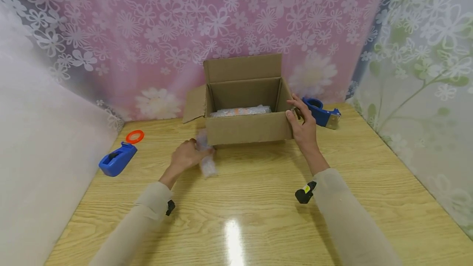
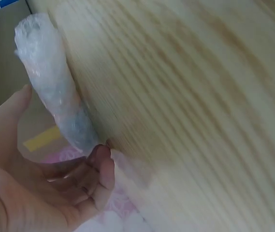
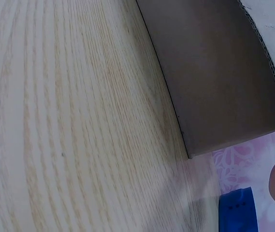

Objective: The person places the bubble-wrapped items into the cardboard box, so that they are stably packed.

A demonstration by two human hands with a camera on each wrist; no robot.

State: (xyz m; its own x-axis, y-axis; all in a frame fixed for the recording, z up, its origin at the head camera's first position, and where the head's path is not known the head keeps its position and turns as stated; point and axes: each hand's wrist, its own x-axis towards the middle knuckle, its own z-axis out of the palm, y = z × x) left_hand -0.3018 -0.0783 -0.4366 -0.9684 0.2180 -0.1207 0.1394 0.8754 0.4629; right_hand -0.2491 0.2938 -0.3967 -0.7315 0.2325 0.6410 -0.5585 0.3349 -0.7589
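An open cardboard box [image 1: 249, 128] stands at the table's back, its back flap up and left flap folded outward. A bubble-wrapped bundle [image 1: 240, 111] with orange showing through lies inside. My right hand [image 1: 304, 132] grips the box's front right corner, thumb on the front face; only part of that hand shows at the right wrist view's edge. At the box's left front corner my left hand [image 1: 186, 155] holds a slim bubble-wrapped roll [image 2: 55, 87] between thumb and curled fingers. Hand and roll are blurred in the head view. What the wrap covers cannot be made out.
Right of the box sits a blue tape dispenser [image 1: 321, 114] with a metal cutter end. Another blue tape dispenser [image 1: 117, 159] lies at the table's left, near an orange-red ring [image 1: 134, 136]. A flowered backdrop [image 1: 236, 19] rises close behind the box.
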